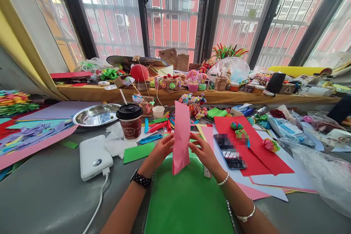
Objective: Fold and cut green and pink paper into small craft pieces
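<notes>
A folded strip of pink paper (181,139) stands upright between my two hands, above a green board (189,201). My left hand (161,150) pinches its left edge, fingertips partly behind the sheet. On the opposite edge, my right hand (202,150) grips the paper with thumb and fingers. The lower end of the strip looks creased. Under and beside the left hand lies a green paper piece (139,152). To the right of my right hand, a phone (229,151) rests on red and white paper.
Left of the hands stand a lidded coffee cup (129,121), a white power bank (95,157) with a cable, and a metal plate (95,115). Red paper (255,146) with paper flowers and plastic bags (323,172) lie right. Crafts crowd the windowsill (109,93).
</notes>
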